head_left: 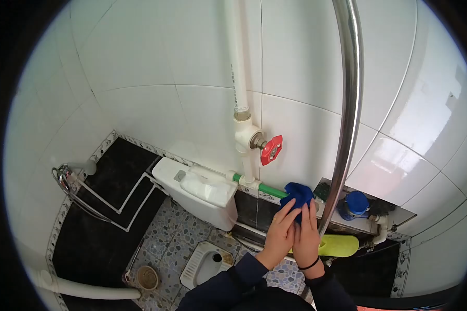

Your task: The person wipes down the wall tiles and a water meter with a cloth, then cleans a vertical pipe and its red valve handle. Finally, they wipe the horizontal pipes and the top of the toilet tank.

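A dark blue cloth (299,193) is bunched at the right end of the green pipe (272,191), low on the tiled wall. My left hand (279,233) has its fingers bent onto the cloth from below. Beside it, nearly touching, my right hand (307,233) presses its fingers on the same cloth. A black band circles my right wrist. The cloth hides the part of the pipe under it, and my fingertips are partly lost in its folds. A white pipe with a red valve handle (272,150) rises above and to the left.
A steel pole (348,103) stands close to the right of my hands. Behind it are a wall recess with a blue-lidded jar (356,203) and a yellow-green object (340,245). To the left are a white cistern (192,194), a squat toilet (205,264) and a small bucket (147,278).
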The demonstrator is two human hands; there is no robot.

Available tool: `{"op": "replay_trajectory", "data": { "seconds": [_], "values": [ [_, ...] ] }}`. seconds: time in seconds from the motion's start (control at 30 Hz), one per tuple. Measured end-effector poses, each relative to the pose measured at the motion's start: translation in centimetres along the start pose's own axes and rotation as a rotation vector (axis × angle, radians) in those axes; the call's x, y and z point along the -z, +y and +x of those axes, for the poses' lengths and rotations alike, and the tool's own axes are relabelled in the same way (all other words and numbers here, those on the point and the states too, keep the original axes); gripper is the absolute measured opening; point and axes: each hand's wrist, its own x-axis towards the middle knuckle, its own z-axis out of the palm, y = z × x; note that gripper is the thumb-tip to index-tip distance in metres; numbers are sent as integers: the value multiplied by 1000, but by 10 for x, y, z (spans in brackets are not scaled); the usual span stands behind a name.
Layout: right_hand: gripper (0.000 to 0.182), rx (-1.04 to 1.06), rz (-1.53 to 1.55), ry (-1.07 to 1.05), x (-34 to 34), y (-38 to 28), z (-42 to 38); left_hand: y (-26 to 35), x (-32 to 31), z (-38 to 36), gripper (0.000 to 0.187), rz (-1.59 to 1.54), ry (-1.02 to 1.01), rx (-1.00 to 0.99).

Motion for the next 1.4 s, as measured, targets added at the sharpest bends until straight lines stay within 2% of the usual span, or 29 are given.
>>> {"op": "replay_trajectory", "data": {
  "seconds": [0.07,0.43,0.57,0.67,0.8,0.93,1.03,1.17,1.2,1.3,1.33,1.4],
  "values": [
    [51,-4,21,-23,-4,-2,6,0,2,2,39,-64,23,79],
    [53,153,96,-172,-56,-16,37,-35,37,9,37,36,284,142],
    [50,78,205,-220,-56,-30,38,-39,45,5,34,45,326,118],
    [47,162,246,-197,-59,-37,26,-44,50,-6,30,2,416,170],
    [46,279,244,-229,-62,-51,25,-41,63,-13,27,-283,516,319],
    [49,447,300,-222,-62,-66,48,-13,84,6,27,-146,630,148],
    [50,454,324,-177,-70,-71,61,-7,93,21,30,-55,609,109],
    [51,349,223,-202,-94,-47,62,-69,82,34,39,156,422,105],
    [50,343,178,-227,-102,-40,57,-89,78,33,40,76,424,186],
    [52,287,181,-253,-111,-36,50,-98,78,32,42,116,425,161],
    [52,278,201,-224,-106,-41,48,-96,77,32,37,-19,457,191],
    [51,244,220,-199,-107,-42,41,-99,80,28,37,-53,429,255]
  ]
}}
